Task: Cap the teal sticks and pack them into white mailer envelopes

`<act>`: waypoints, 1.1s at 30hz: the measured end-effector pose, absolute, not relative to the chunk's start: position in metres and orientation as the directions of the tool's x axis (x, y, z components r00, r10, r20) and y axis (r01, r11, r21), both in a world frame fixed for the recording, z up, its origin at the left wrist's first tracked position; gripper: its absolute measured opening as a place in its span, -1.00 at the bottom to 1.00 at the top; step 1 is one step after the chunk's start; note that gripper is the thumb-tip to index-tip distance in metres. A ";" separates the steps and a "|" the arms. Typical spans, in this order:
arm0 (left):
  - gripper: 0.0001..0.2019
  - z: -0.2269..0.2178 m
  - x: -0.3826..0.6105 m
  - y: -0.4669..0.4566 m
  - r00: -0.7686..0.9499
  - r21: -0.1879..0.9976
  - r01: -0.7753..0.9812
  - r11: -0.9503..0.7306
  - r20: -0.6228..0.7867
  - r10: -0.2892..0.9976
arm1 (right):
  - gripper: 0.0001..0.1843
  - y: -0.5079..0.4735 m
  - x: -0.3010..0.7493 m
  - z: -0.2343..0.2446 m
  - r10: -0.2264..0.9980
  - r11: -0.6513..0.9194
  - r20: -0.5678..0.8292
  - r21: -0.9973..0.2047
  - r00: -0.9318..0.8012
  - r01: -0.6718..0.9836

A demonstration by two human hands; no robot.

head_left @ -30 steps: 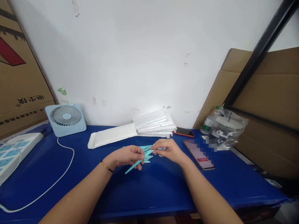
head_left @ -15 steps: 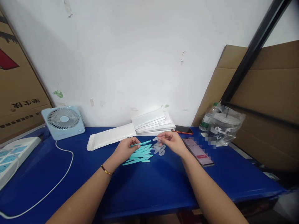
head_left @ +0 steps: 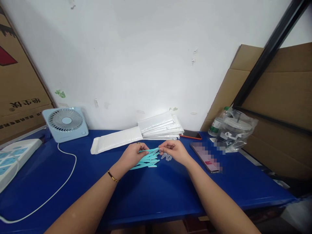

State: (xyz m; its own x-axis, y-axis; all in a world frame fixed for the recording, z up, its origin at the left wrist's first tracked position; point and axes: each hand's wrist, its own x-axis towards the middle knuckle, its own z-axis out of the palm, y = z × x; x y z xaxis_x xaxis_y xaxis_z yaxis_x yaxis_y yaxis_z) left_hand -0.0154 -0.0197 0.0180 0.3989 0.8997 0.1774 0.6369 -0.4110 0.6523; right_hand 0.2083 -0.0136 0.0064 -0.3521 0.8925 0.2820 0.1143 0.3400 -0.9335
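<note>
My left hand (head_left: 134, 155) pinches a slim teal eyebrow razor (head_left: 153, 149) between thumb and fingertips, its tip pointing right. At that tip, my right hand (head_left: 173, 151) is closed in a pinch, seemingly around a small translucent cap mostly hidden by the fingers. Below the hands lies a loose pile of teal razors (head_left: 149, 160) on the blue table. Several translucent caps (head_left: 167, 157) are scattered beside the pile, partly under my right hand.
White padded envelopes (head_left: 161, 125) are stacked against the wall, one lying flat to their left. A pale blue fan (head_left: 66, 125) and a power strip (head_left: 18, 159) stand left. Two phones, the nearer one (head_left: 206, 157) pinkish-screened, a bottle (head_left: 216, 125) and a bagged cup (head_left: 235, 130) are right.
My right hand has moved left from the caps to the tip of the razor in my left hand. The left hand keeps its hold, and the view has shifted slightly.
</note>
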 end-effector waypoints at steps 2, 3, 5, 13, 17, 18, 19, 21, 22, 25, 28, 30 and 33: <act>-0.80 0.016 -0.014 -0.019 0.404 0.654 0.627 -0.422 0.191 0.895 | -0.66 -0.013 0.203 0.004 0.895 0.331 0.273 -0.937 -0.353 0.116; -0.79 0.015 -0.015 -0.018 0.404 0.646 0.631 -0.429 0.199 0.893 | -0.65 -0.012 0.202 0.004 0.898 0.328 0.267 -0.936 -0.350 0.128; -0.77 0.012 -0.017 -0.012 0.386 0.607 0.664 -0.436 0.221 0.896 | -0.62 -0.009 0.206 0.003 0.912 0.329 0.259 -0.925 -0.319 0.190; -0.68 -0.015 -0.033 0.024 0.337 0.398 0.834 -0.383 0.183 0.924 | -0.82 0.015 0.248 -0.002 0.907 0.405 0.349 -0.573 -0.235 0.712; -0.64 -0.018 -0.030 0.022 0.377 0.341 0.826 -0.449 0.258 0.890 | -0.83 0.017 0.247 -0.009 0.893 0.449 0.284 -0.510 -0.349 0.733; -0.65 -0.017 -0.029 0.019 0.395 0.323 0.824 -0.466 0.263 0.880 | -0.84 0.017 0.245 -0.011 0.887 0.461 0.271 -0.499 -0.373 0.733; -0.69 -0.015 -0.027 0.017 0.421 0.309 0.818 -0.485 0.253 0.871 | -0.85 0.017 0.244 -0.012 0.882 0.471 0.259 -0.488 -0.394 0.735; -0.76 -0.011 -0.024 0.011 0.495 0.300 0.790 -0.535 0.203 0.845 | -0.88 0.017 0.242 -0.013 0.877 0.481 0.240 -0.463 -0.417 0.745; -0.77 -0.009 -0.023 0.008 0.529 0.305 0.772 -0.558 0.177 0.830 | -0.89 0.017 0.242 -0.014 0.877 0.480 0.235 -0.450 -0.419 0.753; -0.78 -0.006 -0.019 -0.001 0.602 0.352 0.716 -0.603 0.127 0.788 | -0.93 0.017 0.245 -0.014 0.885 0.465 0.216 -0.431 -0.412 0.773; -0.78 -0.005 -0.015 -0.008 0.637 0.397 0.678 -0.619 0.103 0.764 | -0.92 0.016 0.248 -0.011 0.894 0.446 0.191 -0.459 -0.404 0.768; -0.77 -0.004 -0.014 -0.011 0.617 0.414 0.692 -0.592 0.086 0.782 | -0.91 0.015 0.249 -0.009 0.898 0.437 0.192 -0.498 -0.397 0.749; -0.79 -0.005 -0.014 -0.010 0.549 0.426 0.743 -0.516 0.053 0.834 | -0.88 0.012 0.249 -0.005 0.900 0.431 0.203 -0.559 -0.387 0.708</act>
